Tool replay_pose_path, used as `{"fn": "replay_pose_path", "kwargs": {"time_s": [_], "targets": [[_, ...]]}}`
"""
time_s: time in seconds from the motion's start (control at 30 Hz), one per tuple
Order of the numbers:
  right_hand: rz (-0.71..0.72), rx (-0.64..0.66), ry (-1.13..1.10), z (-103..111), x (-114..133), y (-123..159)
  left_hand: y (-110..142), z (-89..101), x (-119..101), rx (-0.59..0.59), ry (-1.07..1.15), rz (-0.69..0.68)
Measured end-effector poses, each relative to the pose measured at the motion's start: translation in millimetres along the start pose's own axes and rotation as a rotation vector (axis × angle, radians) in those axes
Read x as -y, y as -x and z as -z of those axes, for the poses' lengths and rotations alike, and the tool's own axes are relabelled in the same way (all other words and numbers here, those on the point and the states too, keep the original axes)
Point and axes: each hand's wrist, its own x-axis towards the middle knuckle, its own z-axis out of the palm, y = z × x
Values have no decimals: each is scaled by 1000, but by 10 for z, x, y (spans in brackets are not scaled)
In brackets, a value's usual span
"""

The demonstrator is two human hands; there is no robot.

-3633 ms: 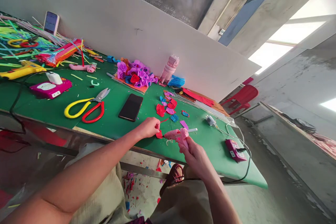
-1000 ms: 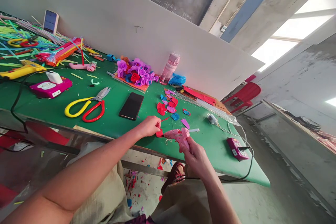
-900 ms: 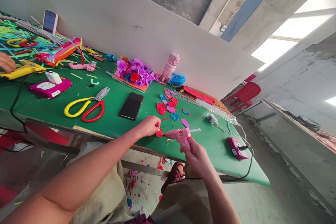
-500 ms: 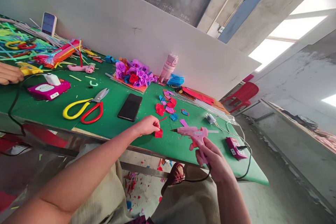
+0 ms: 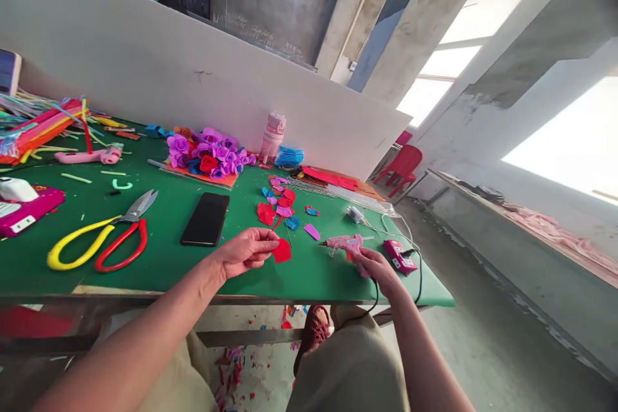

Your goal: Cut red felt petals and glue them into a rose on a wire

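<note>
My left hand (image 5: 248, 251) pinches a red petal-shaped piece (image 5: 282, 251) between thumb and fingertips, just above the table's near part. To the right, my right hand (image 5: 379, 268) is closed on the handle of a pink glue gun (image 5: 345, 243). Its dark nozzle points left and its cord trails down over the table edge. Between and beyond the hands lie loose red pieces (image 5: 266, 214), blue pieces (image 5: 293, 223) and a purple strip (image 5: 312, 232). A thin red stick partly shows behind my left fingertips.
Left of my hands lie a black phone (image 5: 205, 219) and scissors (image 5: 113, 230). Purple and red flowers (image 5: 208, 151) sit behind, near a pink bottle (image 5: 272, 140). A power strip (image 5: 400, 257) with cables stands at the right. A second glue gun (image 5: 91, 154) lies far left.
The view has swung to the right. My left hand has lifted the red piece off the table. My right hand has lowered the glue gun towards the tabletop.
</note>
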Motion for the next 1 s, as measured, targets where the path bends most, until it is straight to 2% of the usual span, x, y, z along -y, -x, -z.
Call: {"fn": "replay_pose_path", "kwargs": {"time_s": [0.1,0.17,0.2,0.23,0.3,0.33,0.37,0.43,0.5,0.63,0.73,0.83,1.0], "targets": [[62,-260,378,-32,121,-24,42,-10,-72,-41,-88,-68],[109,-417,395,-156,287,-3,76,-25,-124,-108,-235,-114],[141,-373,291,-258,391,22,91,-33,-146,-154,-329,-134],[181,-246,125,-385,502,54,103,-39,-162,-201,-429,-151],[207,71,-179,-686,724,131,114,-46,-177,-278,-611,-190],[199,240,-247,-843,823,169,114,-45,-176,-298,-680,-215],[185,352,-288,-991,908,202,111,-43,-171,-307,-732,-236],[170,471,-326,-1230,1029,244,98,-39,-154,-309,-790,-262],[131,493,-359,-1371,1081,252,82,-39,-133,-303,-814,-257],[77,427,-455,-1421,1053,180,60,-54,-117,-311,-789,-275],[128,264,-531,-1384,974,82,78,-65,-132,-380,-747,-338],[161,90,-614,-1350,888,-2,109,-83,-124,-388,-768,-352],[150,-18,-701,-1358,827,-46,119,-177,-50,-410,-634,-347]]}}
